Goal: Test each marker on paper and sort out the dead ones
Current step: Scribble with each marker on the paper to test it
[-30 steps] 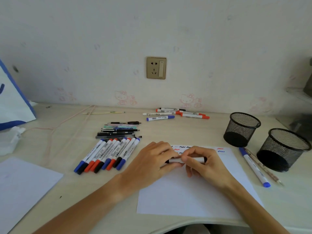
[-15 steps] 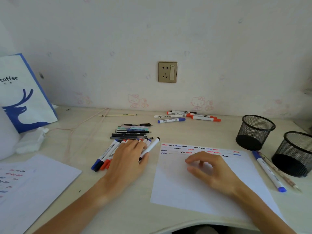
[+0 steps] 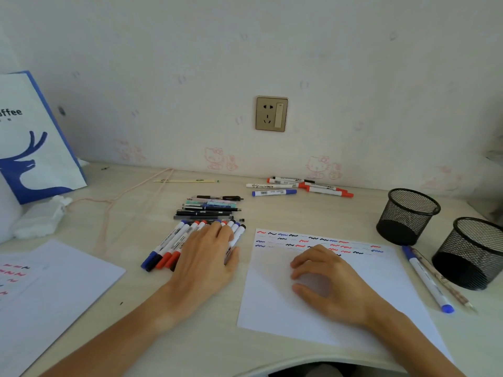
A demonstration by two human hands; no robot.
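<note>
L hand flat on markers, R hand loose, empty

Soft, even daylight — faint shadows, no glare — with wide-angle bending and slight softness at the edges.

Pale wall, socket, beige desk

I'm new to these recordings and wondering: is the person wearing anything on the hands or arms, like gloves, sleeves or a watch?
No. The left hand and right hand are bare, with no gloves, rings or watch visible. Both forearms are uncovered as far as the picture's lower edge, so no sleeve shows. No cables or markings appear on them.
</note>
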